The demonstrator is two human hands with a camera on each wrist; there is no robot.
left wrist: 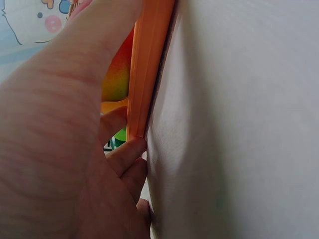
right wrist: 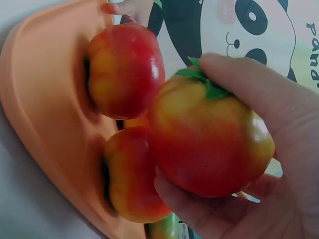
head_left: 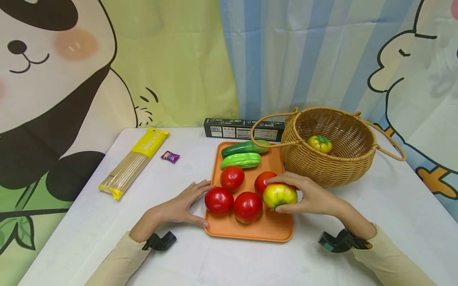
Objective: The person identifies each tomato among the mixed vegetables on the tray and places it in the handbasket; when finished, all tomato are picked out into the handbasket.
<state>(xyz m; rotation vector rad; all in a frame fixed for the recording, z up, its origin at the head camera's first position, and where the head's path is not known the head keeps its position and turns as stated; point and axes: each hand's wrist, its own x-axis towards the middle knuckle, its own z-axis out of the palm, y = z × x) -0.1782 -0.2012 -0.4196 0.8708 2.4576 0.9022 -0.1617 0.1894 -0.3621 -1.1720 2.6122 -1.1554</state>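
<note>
My right hand [head_left: 316,198] holds a yellow-and-red tomato [head_left: 280,194] with a green leafy top, above the right side of an orange tray [head_left: 250,233]. In the right wrist view, thumb and fingers wrap this tomato [right wrist: 212,144]. My left hand [head_left: 180,204] touches the tray's left edge, thumb near the front corner, fingers spread along the side. The left wrist view shows fingertips against the tray's outer wall [left wrist: 152,59]. Several red tomatoes [head_left: 248,207] lie on the tray, behind them a light green ridged cucumber-like vegetable [head_left: 241,160] and a dark green cucumber [head_left: 236,149].
Behind the tray on the right stands a wicker basket [head_left: 325,171] with one tomato [head_left: 319,143] inside; its left handle hangs over the tray. A black box [head_left: 229,129] lies at the back. To the left are a noodle packet [head_left: 132,165] and a purple wrapped candy [head_left: 170,157].
</note>
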